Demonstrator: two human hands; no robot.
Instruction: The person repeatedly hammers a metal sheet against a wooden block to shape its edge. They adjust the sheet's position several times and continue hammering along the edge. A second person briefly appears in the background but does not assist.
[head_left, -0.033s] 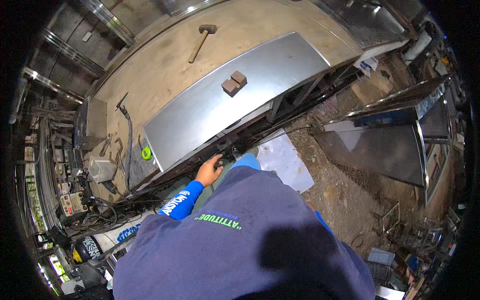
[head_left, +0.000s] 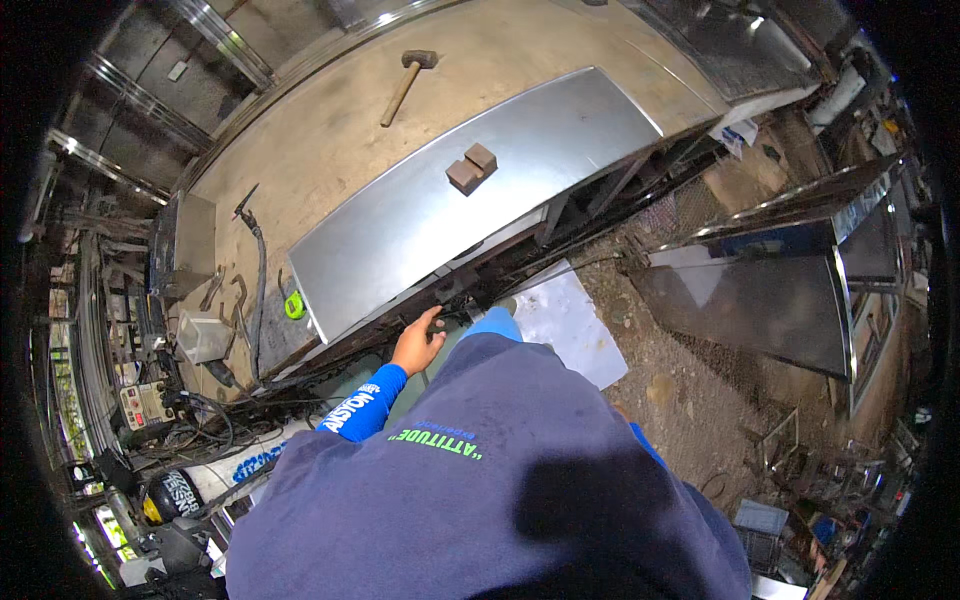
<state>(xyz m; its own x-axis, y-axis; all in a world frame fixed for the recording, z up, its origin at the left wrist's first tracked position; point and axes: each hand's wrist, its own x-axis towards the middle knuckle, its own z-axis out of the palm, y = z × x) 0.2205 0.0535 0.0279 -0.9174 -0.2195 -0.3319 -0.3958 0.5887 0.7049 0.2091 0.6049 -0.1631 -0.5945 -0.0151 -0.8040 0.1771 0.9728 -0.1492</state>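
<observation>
My left hand (head_left: 418, 345), in a blue sleeve, hangs just below the workbench's front edge. Its fingers are partly spread and nothing shows in them. My right hand is almost wholly behind my dark shirt; only a bit of blue sleeve (head_left: 648, 443) shows, and its fingers are hidden. Nearest my left hand on the bench is a shiny sheet-metal panel (head_left: 390, 235), lying flat along the front edge. Two brown blocks (head_left: 472, 169) sit side by side on the panel. Behind it lies a mallet (head_left: 404, 88) with a wooden handle. A green tape measure (head_left: 294, 306) rests by the panel's left end.
A welding torch (head_left: 248, 215) with its dark cable lies on the bench's left. Beyond it are clamps and a whitish container (head_left: 203, 337). A white sheet (head_left: 565, 320) lies on the dirt floor by my leg. Dark framed panels (head_left: 755, 310) stand at the right.
</observation>
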